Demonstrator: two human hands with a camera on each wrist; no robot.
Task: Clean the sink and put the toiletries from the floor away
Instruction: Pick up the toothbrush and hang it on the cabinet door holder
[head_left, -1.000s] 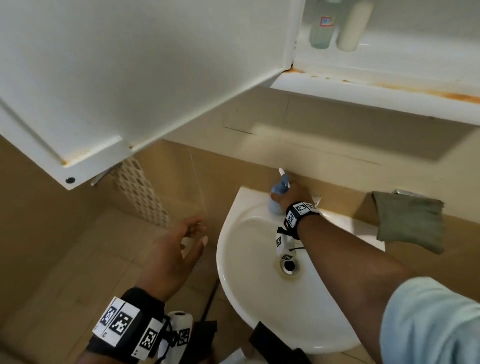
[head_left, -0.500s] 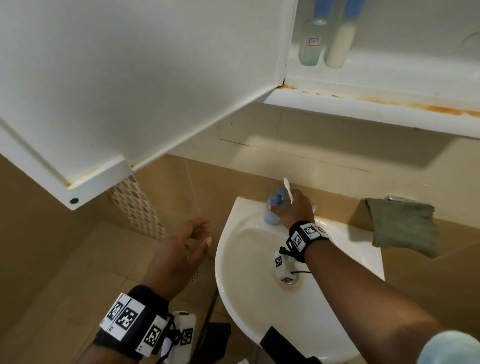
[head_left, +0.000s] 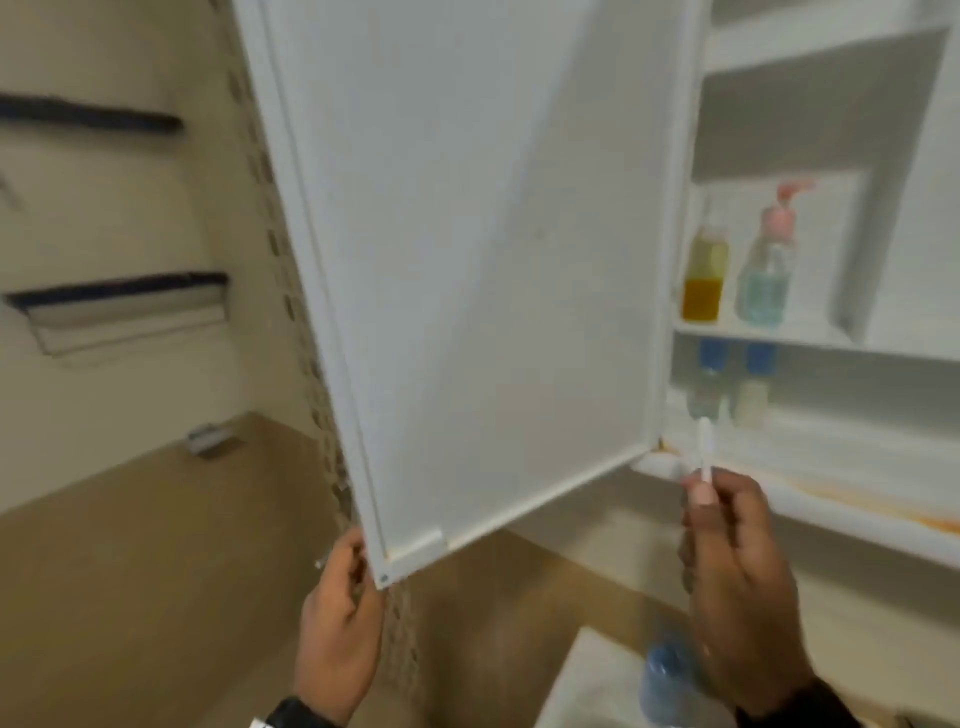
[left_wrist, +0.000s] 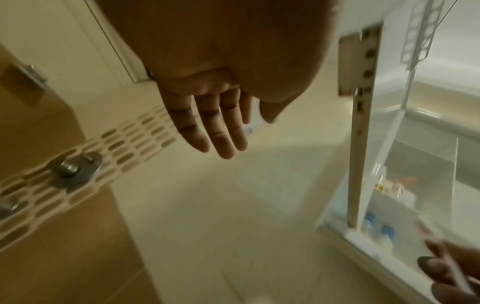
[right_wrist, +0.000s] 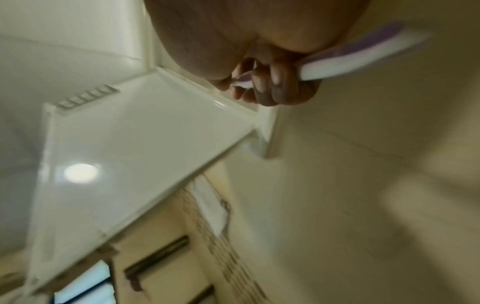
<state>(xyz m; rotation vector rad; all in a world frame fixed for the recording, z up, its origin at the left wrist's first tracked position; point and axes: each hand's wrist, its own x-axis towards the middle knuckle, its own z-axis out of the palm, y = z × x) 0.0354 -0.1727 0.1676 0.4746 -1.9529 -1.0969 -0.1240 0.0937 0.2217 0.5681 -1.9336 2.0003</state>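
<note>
The right hand (head_left: 737, 587) is raised to the open cabinet (head_left: 810, 452), its fingers (right_wrist: 275, 86) curled round a toothbrush (head_left: 705, 452). In the head view the white stem sticks up from between thumb and fingertips, its top just in front of the lip of the bottom shelf. The right wrist view shows the thicker white and purple handle running back out of the fist past the palm, so the fingers grip the brush partway along its length. Which way the bristles face is too blurred to tell.

The left hand (head_left: 337, 629) is at the lower outer corner of the door (head_left: 467, 260), which is swung wide. From the wrist camera its fingers (left_wrist: 215, 127) are straight and slightly spread, holding nothing; whether they touch the door edge is not clear.

On the bottom shelf, just behind the brush tip, stand two small blue-capped bottles (head_left: 732, 389) side by side. On the shelf above are a bottle of yellow liquid (head_left: 704, 280) and a pink-topped pump bottle (head_left: 766, 275) with blue liquid. Below the right wrist a blue bottle (head_left: 662, 680) stands on the rim of the sink (head_left: 587, 680).
</note>
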